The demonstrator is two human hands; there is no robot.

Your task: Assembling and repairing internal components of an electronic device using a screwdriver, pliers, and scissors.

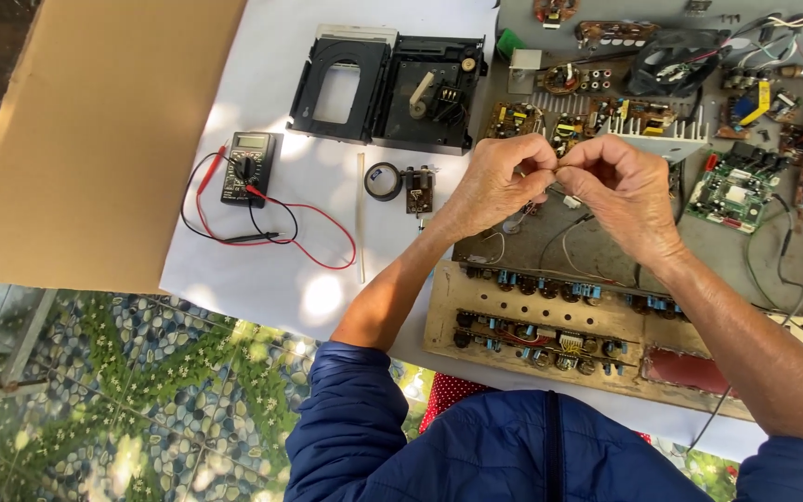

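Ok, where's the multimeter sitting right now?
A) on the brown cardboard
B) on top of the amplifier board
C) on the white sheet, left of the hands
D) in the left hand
C: the multimeter lies on the white sheet, its leads looped beside it, left of both hands.

My widest open lane is the bare cardboard sheet at far left and the white paper below the multimeter, though its red and black leads loop across it. To the right, circuit boards, a fan and loose wires crowd the desk, leaving me no clear pass.
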